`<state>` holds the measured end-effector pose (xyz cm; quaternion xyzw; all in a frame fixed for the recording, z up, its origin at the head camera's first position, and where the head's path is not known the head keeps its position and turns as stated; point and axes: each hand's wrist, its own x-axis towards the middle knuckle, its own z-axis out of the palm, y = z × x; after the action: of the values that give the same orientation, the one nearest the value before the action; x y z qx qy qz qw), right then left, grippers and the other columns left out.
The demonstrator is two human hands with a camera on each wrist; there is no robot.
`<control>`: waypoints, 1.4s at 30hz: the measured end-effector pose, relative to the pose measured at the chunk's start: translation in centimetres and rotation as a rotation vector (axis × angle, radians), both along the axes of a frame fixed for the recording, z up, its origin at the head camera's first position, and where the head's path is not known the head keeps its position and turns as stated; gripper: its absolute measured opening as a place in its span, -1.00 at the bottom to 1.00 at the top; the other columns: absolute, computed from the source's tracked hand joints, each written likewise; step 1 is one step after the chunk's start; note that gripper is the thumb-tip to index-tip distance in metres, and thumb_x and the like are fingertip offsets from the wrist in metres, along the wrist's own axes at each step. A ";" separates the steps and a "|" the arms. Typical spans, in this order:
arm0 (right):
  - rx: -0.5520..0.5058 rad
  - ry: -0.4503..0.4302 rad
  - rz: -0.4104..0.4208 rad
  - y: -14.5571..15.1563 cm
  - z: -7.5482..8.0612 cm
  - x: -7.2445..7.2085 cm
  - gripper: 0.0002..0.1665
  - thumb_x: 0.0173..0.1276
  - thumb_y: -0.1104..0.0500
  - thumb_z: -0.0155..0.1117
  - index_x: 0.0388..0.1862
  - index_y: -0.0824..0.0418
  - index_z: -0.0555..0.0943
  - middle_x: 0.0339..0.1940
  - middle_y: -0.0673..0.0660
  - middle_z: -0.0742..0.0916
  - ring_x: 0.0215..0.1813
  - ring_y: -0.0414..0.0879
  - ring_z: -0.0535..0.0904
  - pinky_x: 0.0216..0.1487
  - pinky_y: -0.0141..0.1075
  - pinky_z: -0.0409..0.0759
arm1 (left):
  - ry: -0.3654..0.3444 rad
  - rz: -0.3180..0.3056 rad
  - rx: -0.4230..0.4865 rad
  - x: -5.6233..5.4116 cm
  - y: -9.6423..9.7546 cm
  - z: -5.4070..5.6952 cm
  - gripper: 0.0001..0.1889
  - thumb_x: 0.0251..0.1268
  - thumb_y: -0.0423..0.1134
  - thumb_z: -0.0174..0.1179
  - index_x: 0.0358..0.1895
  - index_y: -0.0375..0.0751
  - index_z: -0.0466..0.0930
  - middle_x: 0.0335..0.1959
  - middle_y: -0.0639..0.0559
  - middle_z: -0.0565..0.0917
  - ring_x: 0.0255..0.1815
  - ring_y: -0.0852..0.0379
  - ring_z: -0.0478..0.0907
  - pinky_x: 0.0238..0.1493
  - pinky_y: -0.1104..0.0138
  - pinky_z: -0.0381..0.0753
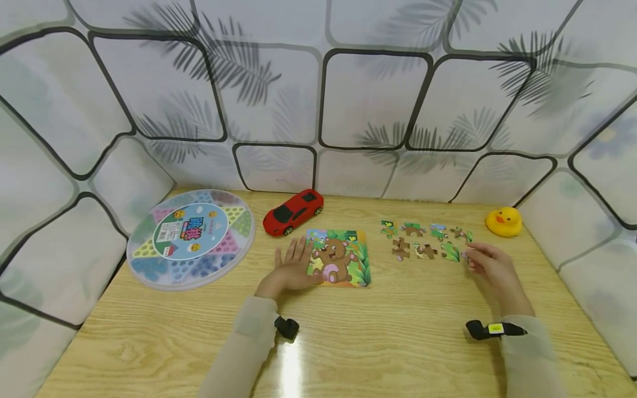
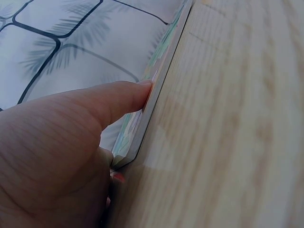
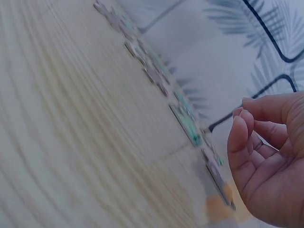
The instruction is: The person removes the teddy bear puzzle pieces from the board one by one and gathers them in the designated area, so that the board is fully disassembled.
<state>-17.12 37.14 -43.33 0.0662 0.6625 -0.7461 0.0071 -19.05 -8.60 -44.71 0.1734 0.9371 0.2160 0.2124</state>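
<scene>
My left hand [image 1: 293, 271] lies at the left edge of a bear puzzle board [image 1: 355, 260], fingers spread and thumb on its lower left corner. From the left wrist, the thumb tip [image 2: 145, 85] touches the board's face, and the board's grey edge [image 2: 156, 99] shows beside it. My right hand [image 1: 492, 262] is at the right end of two rows of loose jigsaw pieces [image 1: 425, 251]. Its thumb and fingers are loosely curled with tips close together, and nothing shows between them in the right wrist view. The nearest jigsaw piece [image 3: 216, 173] is just beyond the fingers, partly hidden in the head view.
A red toy car [image 1: 293, 213] stands behind the board. At the left is a round Chinese checkers set [image 1: 239, 257] with a printed label. A yellow rubber duck [image 1: 504, 222] sits beyond my right hand. Patterned fabric walls [image 1: 278, 121] border the wooden table [image 1: 388, 342].
</scene>
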 end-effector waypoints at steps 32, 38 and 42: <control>0.288 0.043 0.302 -13.2 -0.4 -2.4 -0.49 0.40 0.17 0.17 0.19 0.50 0.39 -0.29 0.03 0.61 -0.42 -0.23 0.50 -0.34 -0.37 0.57 | -0.004 0.005 -0.007 -0.1 0.0 -0.2 -0.01 0.28 0.28 -0.03 0.52 -0.10 -0.42 0.51 -0.02 -0.50 0.48 -0.02 -0.63 0.30 -0.13 -0.67; 0.288 0.032 0.362 -15.8 -0.8 -2.6 -0.50 0.39 0.18 0.18 0.19 0.48 0.40 -0.32 0.09 0.57 -0.45 -0.21 0.49 -0.36 -0.35 0.58 | -0.005 0.006 -0.005 -0.1 0.1 -0.2 -0.01 0.28 0.28 -0.04 0.52 -0.10 -0.41 0.51 -0.02 -0.50 0.48 -0.01 -0.64 0.31 -0.13 -0.67; 0.250 0.033 0.425 -17.7 -1.0 -2.6 -0.50 0.39 0.23 0.17 0.17 0.54 0.38 -0.35 0.09 0.57 -0.47 -0.21 0.48 -0.38 -0.38 0.57 | -0.001 0.005 0.001 -0.1 0.1 -0.2 -0.02 0.28 0.27 -0.03 0.52 -0.10 -0.40 0.52 -0.02 -0.49 0.48 -0.02 -0.63 0.31 -0.13 -0.66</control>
<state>-19.77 19.43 -44.33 -0.0865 0.7488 -0.6409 0.1449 -19.19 -8.53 -44.90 0.1709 0.9374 0.2170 0.2120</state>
